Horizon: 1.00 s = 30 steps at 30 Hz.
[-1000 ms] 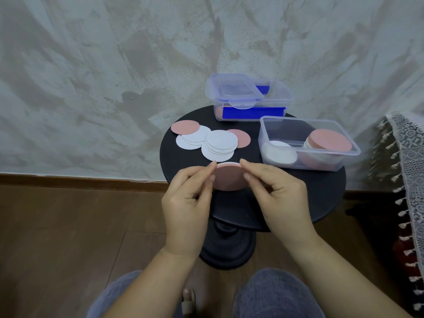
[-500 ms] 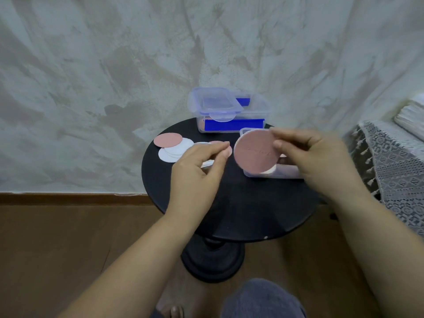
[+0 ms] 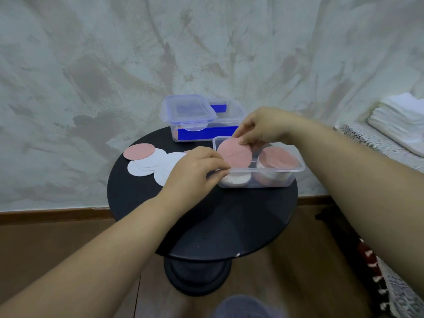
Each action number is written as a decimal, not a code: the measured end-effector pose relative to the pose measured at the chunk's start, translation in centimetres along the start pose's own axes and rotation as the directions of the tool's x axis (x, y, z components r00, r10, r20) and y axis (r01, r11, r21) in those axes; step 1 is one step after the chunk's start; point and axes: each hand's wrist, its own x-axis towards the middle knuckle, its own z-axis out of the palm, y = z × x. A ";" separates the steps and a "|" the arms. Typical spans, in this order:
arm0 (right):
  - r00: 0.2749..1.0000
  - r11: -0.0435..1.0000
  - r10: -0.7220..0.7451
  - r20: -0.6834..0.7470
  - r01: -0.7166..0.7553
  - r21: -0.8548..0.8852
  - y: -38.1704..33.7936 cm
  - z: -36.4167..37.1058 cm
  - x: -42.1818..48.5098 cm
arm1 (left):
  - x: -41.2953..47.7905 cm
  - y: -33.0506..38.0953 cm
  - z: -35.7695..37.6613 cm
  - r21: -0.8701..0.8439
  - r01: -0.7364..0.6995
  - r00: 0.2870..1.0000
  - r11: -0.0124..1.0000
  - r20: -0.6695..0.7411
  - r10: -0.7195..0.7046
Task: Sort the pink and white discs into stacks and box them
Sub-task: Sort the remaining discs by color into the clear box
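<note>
step: boxing | pink disc [image 3: 234, 154] pinched by right hand [image 3: 263, 126], steadied at near edge by left hand [image 3: 199, 167], held over box [image 3: 296, 173] left half | loose discs [image 3: 149, 161] left on counter [image 3: 218, 226] | risk: disc is dropped onto white stack, colours get mixed

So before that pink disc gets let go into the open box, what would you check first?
1. Right hand pinching the pink disc at its far edge: ok.
2. Disc over the clear box, left half: ok.
3. Colour match: not ok; a white stack lies under the disc, and the pink-topped stack sits in the right half.
4. Disc level: not ok, it is tilted.
5. Left hand steadying the box: cannot tell; its fingertips are at the box's left corner.
6. Loose discs left on the table: not ok, several remain.
</note>
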 end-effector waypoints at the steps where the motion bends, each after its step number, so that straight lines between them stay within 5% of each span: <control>1: 1.000 0.999 0.002 0.007 -0.002 -0.033 0.1 0.3 0.5 | -0.1 -0.1 0.0 -0.008 -0.004 1.000 1.000 -0.004 0.004; 8: 0.992 0.945 -0.023 0.122 0.061 -0.321 0.4 1.5 1.5 | -0.2 -0.5 0.2 -0.030 -0.019 0.999 0.999 -0.037 0.018; 17: 0.960 0.910 0.061 0.272 0.059 -0.411 -0.6 2.0 1.5 | -0.4 -0.3 0.5 -0.038 -0.011 0.998 0.999 -0.065 0.008; 30: 0.970 0.967 0.024 0.240 0.039 -0.253 0.1 1.8 1.0 | -0.4 0.0 0.6 -0.030 0.028 0.997 0.999 -0.065 -0.030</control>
